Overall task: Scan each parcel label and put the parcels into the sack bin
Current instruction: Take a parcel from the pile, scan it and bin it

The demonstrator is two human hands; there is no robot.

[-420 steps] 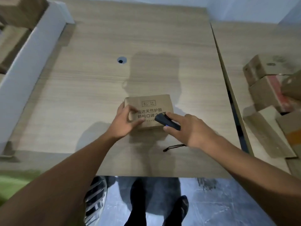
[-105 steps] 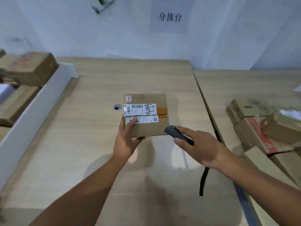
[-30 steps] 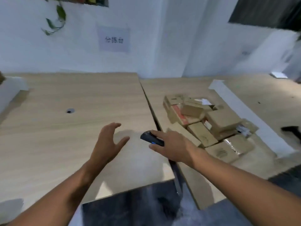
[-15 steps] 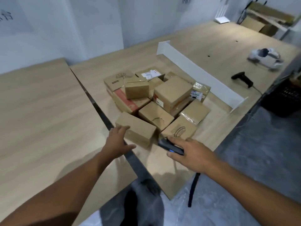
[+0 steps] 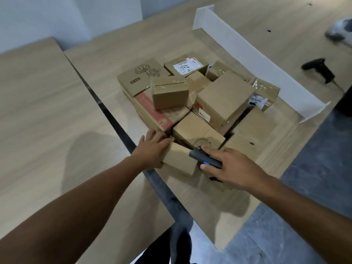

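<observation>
A heap of several brown cardboard parcels [image 5: 224, 96] lies on the right wooden table [image 5: 118, 48]. The nearest one is a long plain parcel [image 5: 180, 161] at the heap's front edge. My left hand [image 5: 152, 149] lies over its left end, fingers curled round the far edge. My right hand [image 5: 228, 166] holds a small black handheld scanner [image 5: 204, 159] with a blue button, its nose just over the parcel's right end. A parcel with a white label [image 5: 185, 66] sits at the back of the heap.
A white divider board [image 5: 247, 52] stands behind the heap. Beyond it lie a black gun-type scanner [image 5: 322, 69] and a blurred white device [image 5: 341, 31]. A dark gap [image 5: 114, 121] separates the left table [image 5: 43, 111] from the right one. Grey floor [image 5: 304, 187] lies to the right.
My view has dropped closer over the parcel heap. My left hand has moved from just touching the nearest long parcel to gripping its left end. My right hand keeps the scanner.
</observation>
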